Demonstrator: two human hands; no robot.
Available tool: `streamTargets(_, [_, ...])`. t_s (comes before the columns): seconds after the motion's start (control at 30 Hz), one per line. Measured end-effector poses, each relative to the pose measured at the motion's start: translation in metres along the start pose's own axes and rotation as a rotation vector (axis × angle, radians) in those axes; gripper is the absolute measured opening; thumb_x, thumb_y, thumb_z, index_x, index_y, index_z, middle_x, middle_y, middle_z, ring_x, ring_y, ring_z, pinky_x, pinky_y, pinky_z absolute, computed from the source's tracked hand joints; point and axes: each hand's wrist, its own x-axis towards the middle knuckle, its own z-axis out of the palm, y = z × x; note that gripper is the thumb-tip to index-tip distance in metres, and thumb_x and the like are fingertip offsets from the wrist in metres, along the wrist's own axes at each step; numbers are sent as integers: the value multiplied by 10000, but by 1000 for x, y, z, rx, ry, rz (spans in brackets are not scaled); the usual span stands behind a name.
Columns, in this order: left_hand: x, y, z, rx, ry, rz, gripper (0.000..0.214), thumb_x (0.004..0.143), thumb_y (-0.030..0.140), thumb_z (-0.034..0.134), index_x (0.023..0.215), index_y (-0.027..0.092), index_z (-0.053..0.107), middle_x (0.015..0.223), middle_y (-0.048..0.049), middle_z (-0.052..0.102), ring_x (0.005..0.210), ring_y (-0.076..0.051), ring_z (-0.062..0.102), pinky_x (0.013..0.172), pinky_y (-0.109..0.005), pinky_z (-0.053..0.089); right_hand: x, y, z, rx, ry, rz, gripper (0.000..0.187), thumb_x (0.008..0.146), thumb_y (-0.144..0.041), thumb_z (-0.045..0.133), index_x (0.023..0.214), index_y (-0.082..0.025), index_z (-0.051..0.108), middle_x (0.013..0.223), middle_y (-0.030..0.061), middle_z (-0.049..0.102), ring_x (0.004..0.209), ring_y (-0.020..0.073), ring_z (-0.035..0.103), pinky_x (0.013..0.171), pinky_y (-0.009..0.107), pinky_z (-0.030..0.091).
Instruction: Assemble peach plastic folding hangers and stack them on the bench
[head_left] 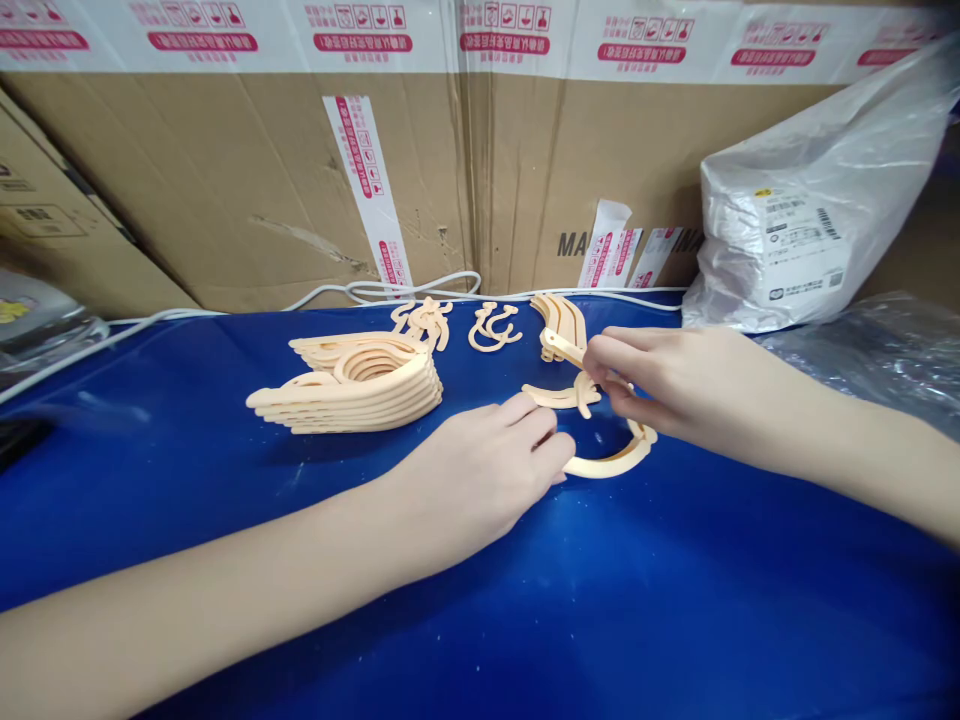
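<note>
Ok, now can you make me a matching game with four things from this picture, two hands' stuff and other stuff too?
Things:
1. right hand
2. cream pieces on the left
3. plastic bag
4. tabletop

Clues:
A. piled in layers
B. blue
C. gripping a cream strip
D. whitish, with a printed label

Right pairs: 1-C, 2-A, 3-D, 4-B.
</note>
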Motion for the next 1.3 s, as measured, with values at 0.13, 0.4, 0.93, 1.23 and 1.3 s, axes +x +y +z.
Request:
streamTargets(0.13, [15, -7, 12, -121, 18, -41, 320, 1002, 268, 422, 1238, 122, 582, 1396, -136, 523, 1301, -276, 459, 1063, -417, 406, -2, 6, 1, -133, -12, -2, 117, 813, -81, 484, 881, -171, 514, 708, 22, 600, 502, 141, 491, 450, 259, 260])
streamTargets(0.4, [20, -9, 8, -317, -208, -147, 728, 981, 557, 357, 1512, 75, 229, 1588, -140, 195, 1469, -268, 214, 1198, -432, 215, -5, 19, 7, -277, -100, 61, 187, 798, -77, 500, 963, -154, 541, 582, 3, 568, 410, 135, 447, 397, 265, 192])
streamTargets(0.93, [-69, 23, -30, 77, -49, -150, 543, 1000, 451, 340, 1375, 87, 489, 1367, -119, 561, 1093, -276, 671, 781, -383, 616, 0, 15, 20, -76, -178, -57, 386, 870, -61, 509, 1204, -215, 626, 898, 46, 636, 724, 168, 633, 576, 264, 408])
streamTargets(1.23, [-38, 13, -29, 54, 0, -287, 299, 907, 282, 583, 1170, 147, 626, 1039, -91, 718, 847, -290, 706, 593, -400, 594, -4, 12, -2, 35, -169, -52, 275, 971, -305, 467, 1133, -221, 672, 1030, 73, 679, 887, 215, 675, 670, 315, 512])
streamTargets(1.3, [-36, 10, -21, 27, 26, -323, 271, 922, 281, 563, 1144, 137, 622, 1015, -89, 702, 850, -281, 691, 634, -414, 588, -11, 8, -13, 116, -201, -106, 291, 926, -446, 543, 1104, -259, 678, 1078, 51, 677, 853, 201, 680, 657, 307, 522])
